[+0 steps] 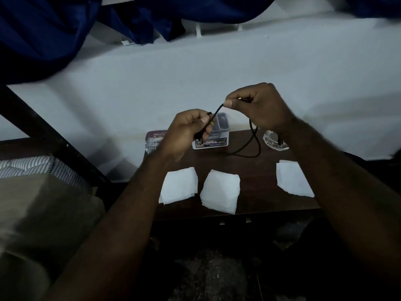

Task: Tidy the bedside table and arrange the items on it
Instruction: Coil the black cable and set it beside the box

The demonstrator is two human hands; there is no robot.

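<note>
Both hands hold a black cable (252,140) above the dark wooden bedside table (256,168). My left hand (184,131) grips one end, near a small yellow mark. My right hand (260,105) pinches the cable higher up, and a loop hangs down to the tabletop. Three folded white tissues lie along the front: left tissue (179,185), middle tissue (220,193), right tissue (293,178). A clear plastic box with a printed label (219,135) stands at the back, partly behind my left hand.
A maroon printed packet (155,136) lies at the table's back left. A glass ashtray (274,141) sits at the back right. A bed with a striped pillow (32,166) and dark frame is on the left. Blue curtains (54,29) hang above a white wall.
</note>
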